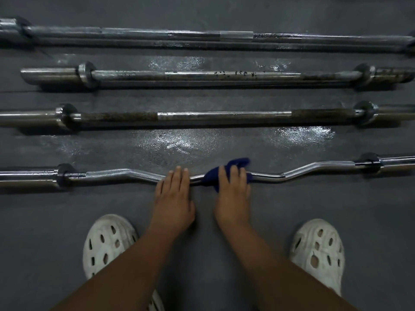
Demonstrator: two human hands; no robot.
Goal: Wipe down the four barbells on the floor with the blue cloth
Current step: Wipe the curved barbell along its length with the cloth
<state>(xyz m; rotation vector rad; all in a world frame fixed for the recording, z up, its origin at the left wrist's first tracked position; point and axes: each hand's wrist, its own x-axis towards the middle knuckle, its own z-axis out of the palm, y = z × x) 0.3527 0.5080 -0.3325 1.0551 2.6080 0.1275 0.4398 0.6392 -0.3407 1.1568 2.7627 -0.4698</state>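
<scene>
Left hand (174, 191) lies flat across the nearest barbell (314, 166), fingers straight and together, pressing the shaft to the floor (359, 209). Right hand (233, 191) is just beside it to the right. Its fingers are laid fairly straight over the blue cloth (211, 176) and press the cloth onto the shaft. The thumb is hidden, so a wrap-around grip cannot be confirmed.

**Progress.** The cloth sits at the centre of the nearest barbell, bunched around the shaft. The step in hand is judged to be wiping this bar. The third barbell (224, 115), second barbell (202, 76) and far barbell (134, 33) show dark spotting, and none is touched. Whether they are already wiped cannot be told. Wet patches (179, 140) shine on the floor between the bars.

**Orientation.** All four barbells lie parallel, with the long axis running left to right and a sleeve at each end. The nearest barbell has a wavy shaft, and the cloth is at its middle dip.
</scene>
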